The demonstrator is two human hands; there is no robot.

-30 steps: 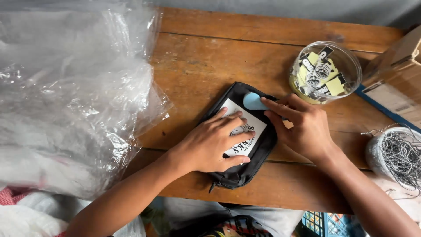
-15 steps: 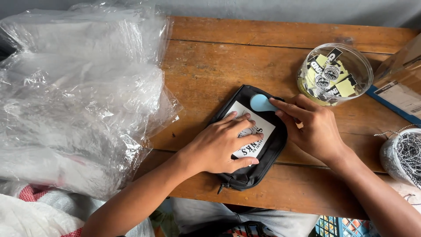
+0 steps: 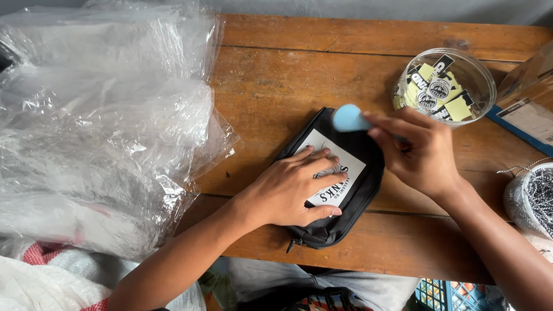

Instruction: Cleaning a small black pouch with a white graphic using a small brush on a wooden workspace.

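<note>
- Pouch (image 3: pixel 354 198): black, zipped, lying tilted on the wooden table (image 3: pixel 299 80), near the table's near edge; its near end almost reaches that edge.
- Your left hand (image 3: pixel 288 193) lies flat on the pouch with fingers spread a little, fingertips pressing the white label (image 3: pixel 340 170) that sits on the pouch's top face.
- The label is partly covered by those fingers; its far corner and right edge show.
- Your right hand (image 3: pixel 423 152) hovers over the right, far part of the pouch, fingers curled together and pinched on a small light-blue disc (image 3: pixel 349 118).
- The disc sits just above the far corner of the pouch, close to the label's far corner; whether it touches the pouch cannot be told.
- Right and far of your right hand stands a clear round tub (image 3: pixel 478 75) holding stickers, near the hand but apart from it.
- At the right edge you have a second clear container (image 3: pixel 527 198) with a tangle of thin silver chain, just beside your right forearm.
- A cardboard box (image 3: pixel 527 92) lies at the far right, touching or nearly touching the tub.
- Left of the pouch a heap of clear plastic bags (image 3: pixel 98 126) covers the table's left side and overhangs the near edge; its nearest fold lies close to your left wrist.
- Bare wood lies open far of the pouch, between bags and tub.
</note>
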